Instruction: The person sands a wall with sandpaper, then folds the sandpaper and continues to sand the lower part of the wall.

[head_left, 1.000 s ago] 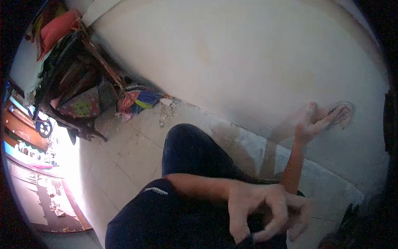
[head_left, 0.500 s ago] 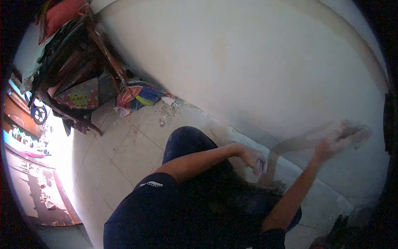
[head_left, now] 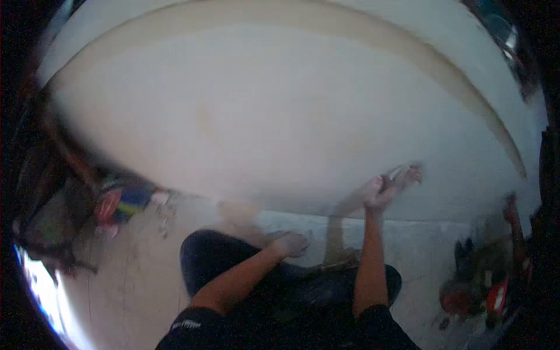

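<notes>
My right hand (head_left: pixel 380 197) is raised against the lower part of the white wall (head_left: pixel 291 116). Its fingers are smeared by motion and seem closed around a small pale and dark item that I cannot make out. Low over my bent knee, my left hand (head_left: pixel 293 244) is curled, its fingertips whitish. What it holds, if anything, is hidden. Along the foot of the wall runs a pale, dusty strip of floor (head_left: pixel 420 230). Between my hands a dark, flat thing (head_left: pixel 344 259) lies near my lap, too blurred to name.
To the left stands dark wooden furniture (head_left: pixel 64 216), with a heap of colourful items (head_left: pixel 125 204) beside it. Small debris (head_left: pixel 163 221) lies on the tiled floor. At the right are red objects (head_left: pixel 496 300) and other dark clutter. A brownish band (head_left: pixel 455 76) crosses the upper wall.
My view has swung to the right, so the furniture sits further left and the red objects now show. My right hand stays by the wall, and my left hand stays low and curled.
</notes>
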A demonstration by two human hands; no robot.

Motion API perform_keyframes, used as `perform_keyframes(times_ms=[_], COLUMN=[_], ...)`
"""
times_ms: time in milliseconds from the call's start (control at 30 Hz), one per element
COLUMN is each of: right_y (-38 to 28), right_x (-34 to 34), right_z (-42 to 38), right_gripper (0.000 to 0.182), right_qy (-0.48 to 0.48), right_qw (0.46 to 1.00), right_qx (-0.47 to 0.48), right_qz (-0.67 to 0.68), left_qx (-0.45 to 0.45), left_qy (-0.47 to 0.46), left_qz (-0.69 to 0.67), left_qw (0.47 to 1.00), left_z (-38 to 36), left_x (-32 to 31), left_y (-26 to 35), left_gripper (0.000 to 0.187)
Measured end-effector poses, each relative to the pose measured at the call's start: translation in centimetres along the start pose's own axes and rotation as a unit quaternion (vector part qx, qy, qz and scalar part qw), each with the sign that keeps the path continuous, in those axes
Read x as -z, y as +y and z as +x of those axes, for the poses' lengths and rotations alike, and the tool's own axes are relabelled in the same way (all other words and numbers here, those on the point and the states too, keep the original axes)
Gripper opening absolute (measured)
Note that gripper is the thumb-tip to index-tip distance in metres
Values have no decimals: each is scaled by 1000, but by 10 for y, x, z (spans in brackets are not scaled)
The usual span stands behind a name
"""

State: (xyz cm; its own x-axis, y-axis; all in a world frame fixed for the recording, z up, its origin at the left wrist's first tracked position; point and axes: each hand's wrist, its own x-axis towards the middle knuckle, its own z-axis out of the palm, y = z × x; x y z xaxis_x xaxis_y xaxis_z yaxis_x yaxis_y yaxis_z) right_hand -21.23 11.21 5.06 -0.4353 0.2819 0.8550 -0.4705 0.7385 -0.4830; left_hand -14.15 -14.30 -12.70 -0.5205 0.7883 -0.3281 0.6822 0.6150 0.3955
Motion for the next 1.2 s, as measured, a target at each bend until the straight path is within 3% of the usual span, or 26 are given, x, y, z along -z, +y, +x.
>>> perform_keyframes(times_ms=[100,167,267,300,333,367,400,433,467,500,533,600,667,733,867,900,967,1033,1067,1133,1200], right_y=[-80,-91,-95,-86,-76,-43,3,28,16,-15,-37,-78,-98,-105,-61,-43,-46,-93,-101,-114,-123], right_x=[-7,-12,-12,-11,-11,-7,0,1,5,15,19,17,7,4,-5,-3,-8,10,15,11,9], right_z=[49,52,41,25,12,-1,-14,-17,-2,21,40,65,64,64,18,10,40,78,72,64,56], right_gripper=[86,89,94,94,95,95,94,92,92,96,98,102,103,101,90,92,93,96,96,87,79], right_qy=[98,37,-27,-70,-111,-103,-67,-32,-27,25,50,71,67,-25,-74,-38,-5,148,145,74,2], right_qw=[995,996,987,975,957,958,959,958,960,980,986,996,991,981,969,996,997,985,985,997,987], right_qx=[-27,64,145,162,177,170,135,103,103,40,7,-53,-87,141,152,50,-35,-74,-85,12,111], right_qz=[-19,-40,-58,-132,-204,-209,-239,-264,-261,-192,-158,-22,75,-132,-180,-62,70,57,48,-37,-119], left_qx=[-35,-14,-72,-77,-14,51,50,39,35,31,52,72,-1,-4,28,30,-9,-10,17,40,2], left_qy=[-52,-9,0,-4,-17,-30,-34,-18,-7,3,-14,-37,-59,-63,-67,-57,-57,-100,-119,-146,-166], left_qz=[-17,-10,1,6,-30,-64,-55,-147,-193,-239,-183,-126,-71,-61,-44,-36,-10,17,-20,-52,-37], left_qw=[998,1000,997,997,999,996,997,988,980,971,982,989,996,996,996,997,998,995,993,987,985], left_z=[-4,-1,22,15,-6,-18,-21,-23,-28,-34,-50,-40,4,6,-27,-22,-2,5,-3,2,16], left_x=[26,16,-23,-10,20,38,35,28,36,44,83,83,20,11,64,56,16,21,45,42,10], left_y=[-3,2,-17,-9,8,15,11,5,5,5,29,31,-6,-10,20,11,-11,-8,10,15,-8], left_gripper=[40,33,33,33,32,32,32,31,31,31,30,29,29,29,33,33,33,32,32,33,36])
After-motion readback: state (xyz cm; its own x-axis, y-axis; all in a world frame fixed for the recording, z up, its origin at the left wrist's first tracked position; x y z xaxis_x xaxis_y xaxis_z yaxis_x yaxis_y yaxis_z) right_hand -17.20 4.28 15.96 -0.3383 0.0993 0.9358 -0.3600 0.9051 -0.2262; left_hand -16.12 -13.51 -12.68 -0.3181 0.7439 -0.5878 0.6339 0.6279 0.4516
